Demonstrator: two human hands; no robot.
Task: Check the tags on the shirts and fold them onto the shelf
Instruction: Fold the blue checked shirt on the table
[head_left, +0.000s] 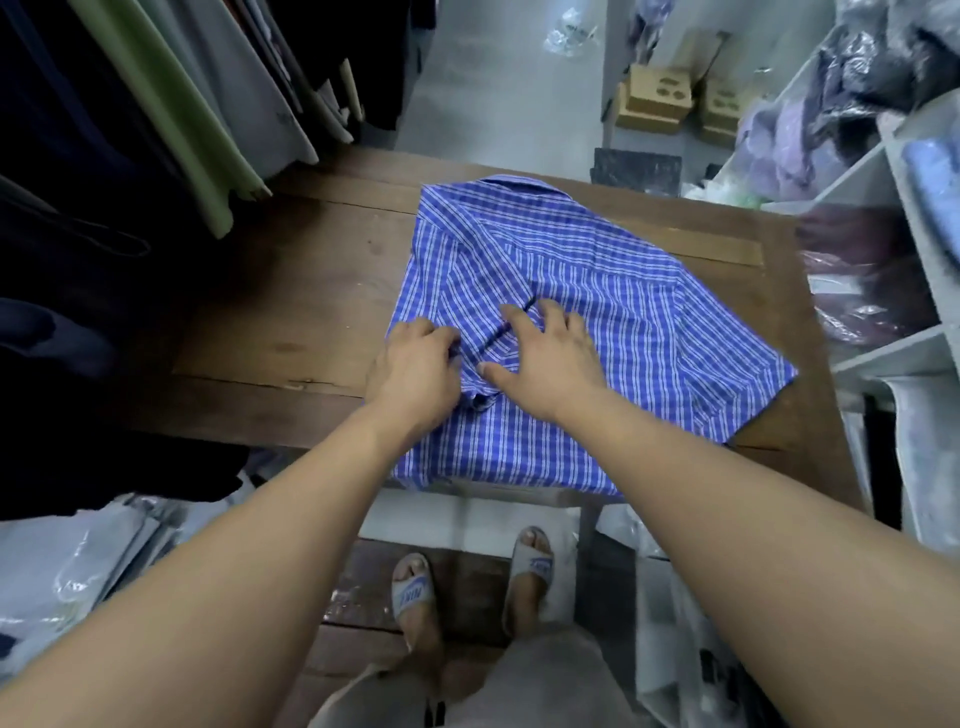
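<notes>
shirt (597, 291) in blue check lies spread back-up on the wooden table (291, 291), its collar (519, 184) at the far side from the person and its hem hanging a little over the near edge. it looks laid flat like that so the sides can be turned in evenly. the left side is folded over onto the back, while the right sleeve (737, 358) sticks out toward the table's right edge, so i'd judge the fold about half made. the left hand (410, 371) sits at the folded edge with its fingers curled, pinching a bunch of the cloth there, seemingly to hold or tug the fold into line. the right hand (550, 358) is just beside it, fingers spread wide and pressed flat on the cloth, most likely pinning the layer so it does not slide. no tag shows from here. the white shelf (883, 358) stands just past the table on the right, with bagged garments (862, 291) in its compartments, and that is where the shirt should end up. hanging clothes (171, 104) crowd the left, and cardboard boxes (654, 104) sit on the floor beyond.
</notes>
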